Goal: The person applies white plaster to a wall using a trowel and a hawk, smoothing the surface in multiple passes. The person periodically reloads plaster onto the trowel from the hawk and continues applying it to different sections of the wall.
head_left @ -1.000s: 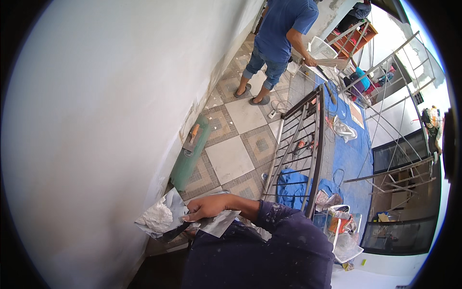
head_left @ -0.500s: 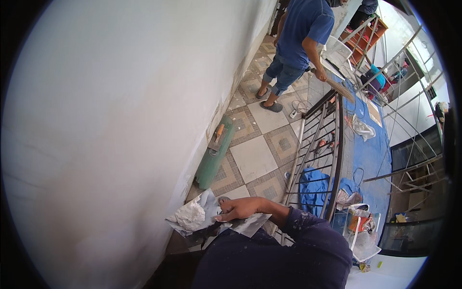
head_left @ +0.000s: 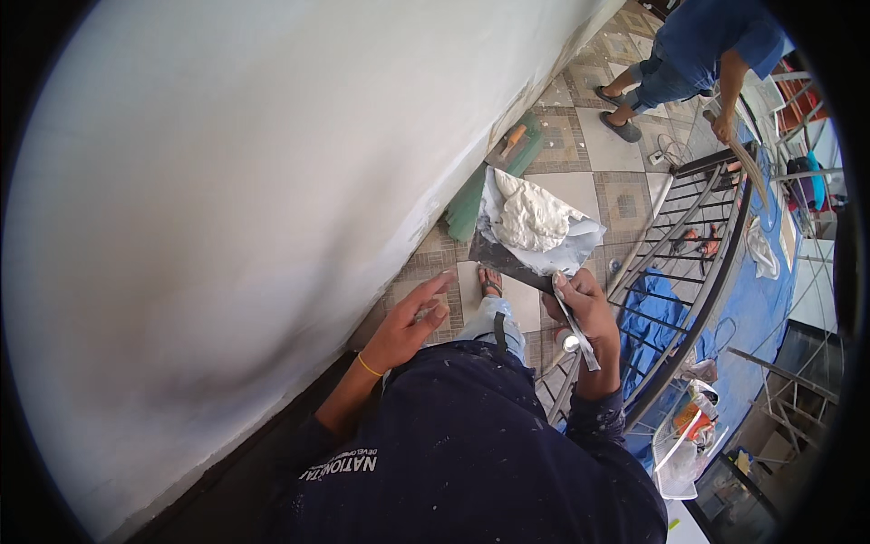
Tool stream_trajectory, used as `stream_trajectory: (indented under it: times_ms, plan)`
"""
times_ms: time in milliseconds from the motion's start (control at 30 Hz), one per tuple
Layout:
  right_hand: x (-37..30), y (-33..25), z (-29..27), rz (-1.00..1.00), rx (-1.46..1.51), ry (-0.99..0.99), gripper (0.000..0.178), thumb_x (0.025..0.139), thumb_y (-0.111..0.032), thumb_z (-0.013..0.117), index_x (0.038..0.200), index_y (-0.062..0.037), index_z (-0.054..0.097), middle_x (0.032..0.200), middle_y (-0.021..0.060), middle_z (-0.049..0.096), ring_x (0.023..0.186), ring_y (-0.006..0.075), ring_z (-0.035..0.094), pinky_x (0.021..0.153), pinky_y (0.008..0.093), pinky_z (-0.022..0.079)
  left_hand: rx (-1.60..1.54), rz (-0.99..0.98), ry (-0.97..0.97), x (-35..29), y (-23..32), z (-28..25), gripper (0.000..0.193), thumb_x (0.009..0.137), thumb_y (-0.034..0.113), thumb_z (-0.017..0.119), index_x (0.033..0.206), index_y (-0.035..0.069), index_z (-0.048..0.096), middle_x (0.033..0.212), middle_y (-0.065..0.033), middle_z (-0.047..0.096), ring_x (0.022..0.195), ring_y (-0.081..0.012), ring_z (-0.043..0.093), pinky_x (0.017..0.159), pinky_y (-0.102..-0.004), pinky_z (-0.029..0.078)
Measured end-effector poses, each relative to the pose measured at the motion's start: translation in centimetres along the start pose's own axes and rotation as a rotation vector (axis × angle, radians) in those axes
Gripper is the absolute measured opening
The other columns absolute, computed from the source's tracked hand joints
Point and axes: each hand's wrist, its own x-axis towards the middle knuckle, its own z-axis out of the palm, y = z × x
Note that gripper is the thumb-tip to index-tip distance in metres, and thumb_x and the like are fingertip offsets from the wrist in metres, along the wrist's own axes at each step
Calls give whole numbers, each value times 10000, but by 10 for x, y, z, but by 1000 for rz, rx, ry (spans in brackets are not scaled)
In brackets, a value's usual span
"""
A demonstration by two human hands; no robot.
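Head view: right hand clamped on grey plate, held out ahead of body above tiled floor. Plate flat, angular, smeared whitish, dark band along near edge. White putty heaped on it, thick, lumpy, creased. Thin metal blade also in right hand, pointing down. Left hand empty, fingers apart, near pale wall.

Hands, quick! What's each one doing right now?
Left hand: open, nothing visible in it.
Right hand: closed, holding a thin metal blade and a dark plate bearing white paste.
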Motion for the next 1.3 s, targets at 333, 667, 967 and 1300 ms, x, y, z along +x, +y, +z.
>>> stream_trajectory:
  times_ms: [333, 667, 967, 1300]
  plan:
    - [-67, 95, 180, -99, 177, 56, 450, 996, -405, 485, 787, -24, 600, 603, -38, 490, 547, 43, 410, 483, 239, 318, -733, -33, 98, -59, 29, 5, 431, 1022, 415, 399, 1238, 51, 480, 1152, -43, 542, 1021, -128, 534, 857, -286, 452]
    - [-126, 116, 137, -192, 886, 676, 152, 949, -166, 588, 1056, -75, 528, 825, 3, 569, 729, 96, 581, 661, 259, 493, -796, -100, -30, -59, 60, -50, 539, 1010, 439, 393, 1379, 46, 397, 1350, -74, 491, 1225, -208, 492, 1037, -384, 399]
    - [-156, -9, 160, -863, -1270, 340, 459, 730, -32, 684, 1152, -182, 582, 1178, 31, 526, 1143, 263, 508, 901, 368, 477, -173, 329, 116, -65, 101, -61, 404, 1017, 378, 430, 1223, 42, 521, 1156, -37, 570, 1056, -120, 544, 917, -291, 461]
    - [-134, 12, 232, -970, -1240, 278, 521, 796, -59, 580, 1273, -268, 570, 1213, 23, 535, 1166, 247, 496, 929, 393, 454, 49, 476, 501, -124, 115, -79, 342, 1007, 308, 477, 1058, -24, 538, 997, -56, 533, 934, -131, 497, 827, -265, 395]
